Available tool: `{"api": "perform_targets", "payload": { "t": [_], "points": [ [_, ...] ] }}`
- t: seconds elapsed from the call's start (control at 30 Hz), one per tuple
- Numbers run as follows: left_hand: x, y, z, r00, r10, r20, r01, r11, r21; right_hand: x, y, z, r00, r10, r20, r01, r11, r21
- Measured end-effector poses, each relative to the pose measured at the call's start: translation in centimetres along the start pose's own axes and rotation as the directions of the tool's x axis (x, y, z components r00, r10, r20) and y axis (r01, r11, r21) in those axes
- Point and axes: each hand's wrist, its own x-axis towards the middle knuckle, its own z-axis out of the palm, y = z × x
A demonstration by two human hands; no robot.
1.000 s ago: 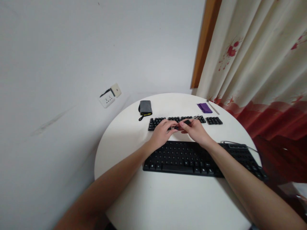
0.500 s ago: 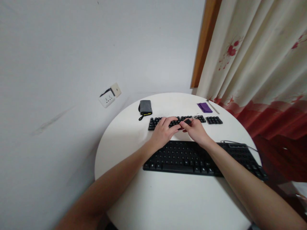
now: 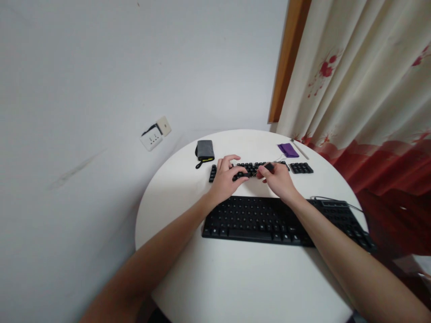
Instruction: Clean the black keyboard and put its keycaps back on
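Observation:
My left hand (image 3: 224, 179) is over the left part of a row of loose black keycaps (image 3: 213, 172), its thumb and index finger pinched on a small black keycap (image 3: 247, 174). The other fingers are raised. Close beside it, my right hand (image 3: 279, 179) is closed round a small black-handled keycap puller (image 3: 269, 166). Thin wire shows at both ends of this tool, and one end is near the pinched keycap. Whether they touch, I cannot tell. Below both hands lies a black keyboard (image 3: 252, 220), its key area showing small posts in place of many caps.
A grey pouch (image 3: 205, 149) with a loop lies at the back left of the white round table (image 3: 208, 273). At the back right are a purple cloth (image 3: 288, 150), a thin brush-like stick (image 3: 299, 149) and a block of keycaps (image 3: 301, 168). A cable (image 3: 332, 199) runs off the right.
My hands have moved apart a little: the right one shifted right with the puller, and the left drew slightly left, raising its outer fingers. The keycap between its fingertips now shows.

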Motion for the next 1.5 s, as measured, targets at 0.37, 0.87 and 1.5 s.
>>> {"api": "perform_targets", "payload": {
  "t": [0.37, 0.87, 1.5],
  "points": [
    [1.9, -1.5, 1.5, 0.945, -0.016, 0.326, -0.022, 0.993, 0.114, 1.0, 0.5, -0.9, 0.995, -0.011, -0.098, 0.019, 0.997, 0.080],
    [0.2, -2.3, 2.5, 0.971, -0.113, 0.210, 0.079, 0.984, 0.162, 1.1, 0.2, -1.0, 0.995, 0.000, -0.104, 0.010, 0.995, 0.102],
    [0.4, -2.0, 3.0, 0.980, -0.148, 0.133, 0.111, 0.961, 0.254, 1.2, 0.7, -0.6, 0.996, -0.024, -0.092, 0.032, 0.995, 0.090]
  ]
}}
